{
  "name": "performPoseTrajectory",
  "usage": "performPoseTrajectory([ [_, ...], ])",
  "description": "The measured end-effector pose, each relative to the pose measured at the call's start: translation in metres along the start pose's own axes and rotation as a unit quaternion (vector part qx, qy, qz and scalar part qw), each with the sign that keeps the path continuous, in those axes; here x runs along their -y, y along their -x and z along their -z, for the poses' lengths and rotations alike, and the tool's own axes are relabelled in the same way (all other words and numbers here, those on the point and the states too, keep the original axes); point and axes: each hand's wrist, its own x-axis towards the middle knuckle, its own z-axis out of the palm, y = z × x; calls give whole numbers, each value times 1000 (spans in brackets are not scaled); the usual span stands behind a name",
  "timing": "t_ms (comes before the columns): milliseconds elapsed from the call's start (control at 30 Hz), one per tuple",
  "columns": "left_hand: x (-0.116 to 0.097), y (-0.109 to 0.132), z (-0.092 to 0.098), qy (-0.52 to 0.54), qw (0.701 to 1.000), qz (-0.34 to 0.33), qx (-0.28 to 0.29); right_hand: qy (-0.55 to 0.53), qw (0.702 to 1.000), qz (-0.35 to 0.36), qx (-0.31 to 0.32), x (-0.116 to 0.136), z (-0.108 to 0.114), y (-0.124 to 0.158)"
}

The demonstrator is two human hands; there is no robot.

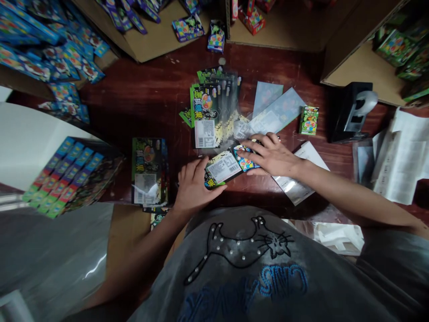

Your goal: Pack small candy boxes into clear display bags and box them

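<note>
A black card with a white label [224, 168] lies tilted at the table's front, between my hands. My left hand [196, 183] grips the card's left end, thumb along the lower edge and fingers at the top. Over its right end, my right hand [268, 156] has its fingers spread on a small blue box [245, 157], which sits against the card. Part of the box is hidden under those fingers. Just beyond is a fanned stack of printed cards in clear sleeves [205, 112]. A small green box [309, 120] stands apart to the right.
Cardboard boxes [157, 44] of small packets line the back of the table. A black tape dispenser [350, 112] is at the right, near white sheets [397, 156]. Packed cards [149, 172] lie left of my left hand, and a stack of colourful boxes [63, 176] is farther left.
</note>
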Motion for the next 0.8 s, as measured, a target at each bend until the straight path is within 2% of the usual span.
performPoseTrajectory([
  [167,-2,-4,-3,6,999,-25,30,-59,997,51,14,-1,0,1],
  [267,-1,-5,-2,-6,999,-16,36,-93,995,15,13,-18,13,10],
  [400,-1,-7,-3,-14,999,-25,42,-140,989,-16,45,-39,22,20],
  [600,-5,-9,-6,-10,998,-33,51,-180,983,13,44,-39,15,8],
  [800,0,-15,-1,18,996,-52,72,-218,975,20,33,-45,14,0],
])
